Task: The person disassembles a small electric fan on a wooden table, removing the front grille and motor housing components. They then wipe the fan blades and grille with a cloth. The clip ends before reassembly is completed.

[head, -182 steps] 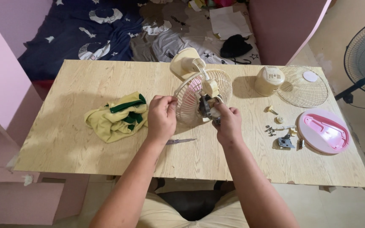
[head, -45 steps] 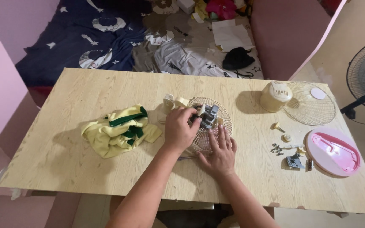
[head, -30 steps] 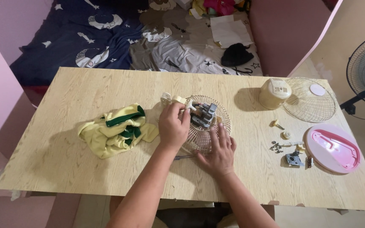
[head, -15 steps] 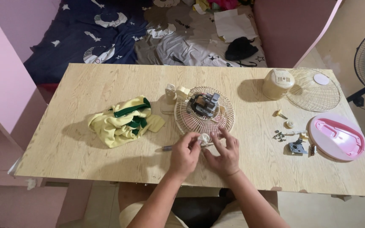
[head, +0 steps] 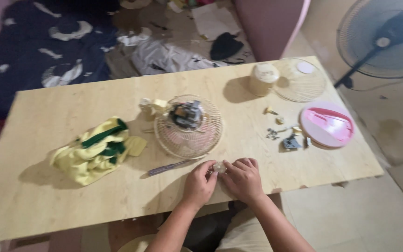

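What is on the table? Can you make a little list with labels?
left hand: pinching a small pale part
right hand: on the same part
just beyond the hands: round fan grille with motor, lying flat
left side: yellow and green cloth
near the grille: purple-handled tool
right side: pink cover, loose small parts, second grille

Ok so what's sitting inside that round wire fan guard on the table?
Inside the wire fan guard sits the dark metal fan motor, near its far rim. The rest of the grille shows only table through the wires. Whatever lies beneath the motor is covered.
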